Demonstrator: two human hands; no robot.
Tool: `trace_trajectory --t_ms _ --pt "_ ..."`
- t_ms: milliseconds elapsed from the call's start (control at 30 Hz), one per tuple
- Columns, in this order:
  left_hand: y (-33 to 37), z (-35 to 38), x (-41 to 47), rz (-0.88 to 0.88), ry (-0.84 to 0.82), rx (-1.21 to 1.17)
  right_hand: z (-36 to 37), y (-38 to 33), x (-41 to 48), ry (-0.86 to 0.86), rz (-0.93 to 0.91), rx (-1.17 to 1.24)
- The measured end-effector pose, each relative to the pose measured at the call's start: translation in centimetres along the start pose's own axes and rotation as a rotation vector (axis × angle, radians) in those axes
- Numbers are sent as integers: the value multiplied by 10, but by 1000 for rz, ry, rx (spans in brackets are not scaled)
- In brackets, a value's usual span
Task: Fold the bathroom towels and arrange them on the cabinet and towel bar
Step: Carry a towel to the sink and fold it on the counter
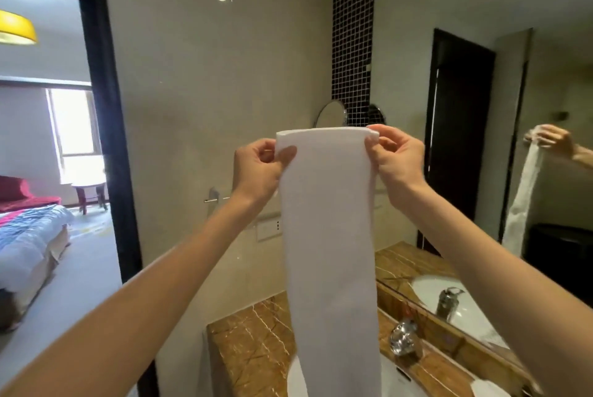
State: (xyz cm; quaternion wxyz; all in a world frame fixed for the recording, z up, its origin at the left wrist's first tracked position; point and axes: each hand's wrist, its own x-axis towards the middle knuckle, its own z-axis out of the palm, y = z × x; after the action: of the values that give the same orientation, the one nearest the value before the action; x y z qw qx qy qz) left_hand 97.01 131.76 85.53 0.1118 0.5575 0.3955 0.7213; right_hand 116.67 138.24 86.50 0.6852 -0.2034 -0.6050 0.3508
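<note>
A brown marble counter (253,332) with pale veins sits below a glossy beige wall (208,92). A large mirror (561,92) is on the right, and a chrome tap (402,337) stands on the counter (a bedroom shows through the doorway at left). The white towel (330,236), a smooth, long, narrow strip, hangs above the counter. The left hand (256,169) and right hand (396,159) pinch its top corners.
</note>
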Motion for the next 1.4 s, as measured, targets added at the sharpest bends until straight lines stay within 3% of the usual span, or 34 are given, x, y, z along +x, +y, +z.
trace_trajectory --t_ms 300,533,800,933,1400 --pt "103 1 13 152 -16 -94 4 -118 1 134 -128 -48" --pt "114 8 2 126 -41 -148 -3 -127 -10 187 -87 -93" --pt "36 3 -30 -87 -137 -86 -15 -37 -39 173 86 -163" --pt "-23 -9 -50 -193 -167 63 -15 29 -58 146 229 -163" --pt "-158 -48 -75 -365 -64 349 11 192 -78 -41 432 -150"
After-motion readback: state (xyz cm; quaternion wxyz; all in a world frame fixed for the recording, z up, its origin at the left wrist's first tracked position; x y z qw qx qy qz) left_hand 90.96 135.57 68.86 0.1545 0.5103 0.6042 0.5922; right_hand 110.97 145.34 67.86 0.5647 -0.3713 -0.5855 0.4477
